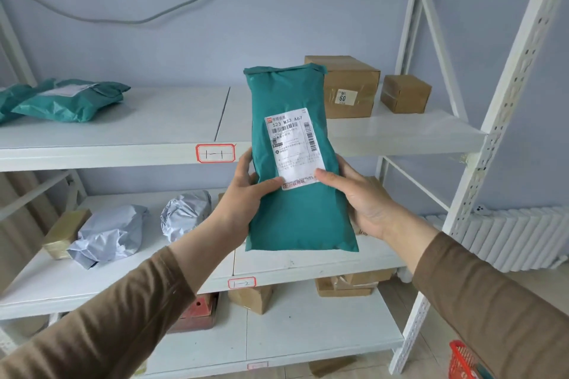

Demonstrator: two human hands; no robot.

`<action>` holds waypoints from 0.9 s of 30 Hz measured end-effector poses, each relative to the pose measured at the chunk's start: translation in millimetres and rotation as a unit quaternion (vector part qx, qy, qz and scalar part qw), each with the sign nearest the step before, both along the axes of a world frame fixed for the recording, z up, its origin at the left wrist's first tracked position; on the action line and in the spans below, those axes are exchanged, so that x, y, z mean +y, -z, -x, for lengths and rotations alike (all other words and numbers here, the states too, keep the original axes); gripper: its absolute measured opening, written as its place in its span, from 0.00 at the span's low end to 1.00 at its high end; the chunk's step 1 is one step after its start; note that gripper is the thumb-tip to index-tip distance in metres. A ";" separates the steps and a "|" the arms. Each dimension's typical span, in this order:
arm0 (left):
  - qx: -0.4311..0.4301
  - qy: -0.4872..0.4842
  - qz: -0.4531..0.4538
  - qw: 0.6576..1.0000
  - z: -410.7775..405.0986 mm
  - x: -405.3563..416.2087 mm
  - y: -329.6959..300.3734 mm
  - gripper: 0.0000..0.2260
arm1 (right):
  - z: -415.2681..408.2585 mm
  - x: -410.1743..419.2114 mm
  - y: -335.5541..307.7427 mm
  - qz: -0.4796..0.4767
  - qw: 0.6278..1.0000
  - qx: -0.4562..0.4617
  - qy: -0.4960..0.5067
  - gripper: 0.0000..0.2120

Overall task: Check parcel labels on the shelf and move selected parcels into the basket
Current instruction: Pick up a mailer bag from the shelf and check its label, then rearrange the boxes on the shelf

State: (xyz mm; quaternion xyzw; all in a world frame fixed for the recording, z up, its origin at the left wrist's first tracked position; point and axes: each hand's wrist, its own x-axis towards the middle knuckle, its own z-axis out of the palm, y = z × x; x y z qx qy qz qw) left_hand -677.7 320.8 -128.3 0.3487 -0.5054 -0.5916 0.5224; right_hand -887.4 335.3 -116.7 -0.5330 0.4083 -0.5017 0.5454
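White shelf behind; both hands' fingers grip a teal parcel upright before it, left hand and right hand at mid-sides. Soft, probably light, slick plastic: hold below the label. Red basket sits lower right.

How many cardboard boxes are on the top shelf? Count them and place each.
2. A large box with a 60 sticker stands partly behind the held teal parcel; a small box stands just to its right. The parcel may hide more.

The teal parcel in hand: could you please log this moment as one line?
step: label check | teal parcel: upright | left hand, right hand: gripping | basket: lower right
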 end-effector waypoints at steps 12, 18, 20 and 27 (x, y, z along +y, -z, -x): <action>-0.021 -0.064 -0.013 0.998 -27.3 -178.1 -94.0 0.27 | -43.8 -154.5 -77.4 0.025 0.990 0.114 0.075 0.21; -0.138 -0.044 -0.037 0.989 -45.4 -263.9 -98.6 0.20 | -66.3 -264.1 -85.1 0.012 0.984 0.134 0.118 0.20; -0.152 -0.051 -0.043 0.986 -46.3 -280.5 -93.4 0.15 | -67.7 -288.2 -78.1 0.004 0.983 0.131 0.125 0.20; -0.222 -0.066 -0.028 0.972 -48.6 -313.2 -87.2 0.25 | -68.1 -309.1 -70.8 0.047 0.950 0.229 0.208 0.12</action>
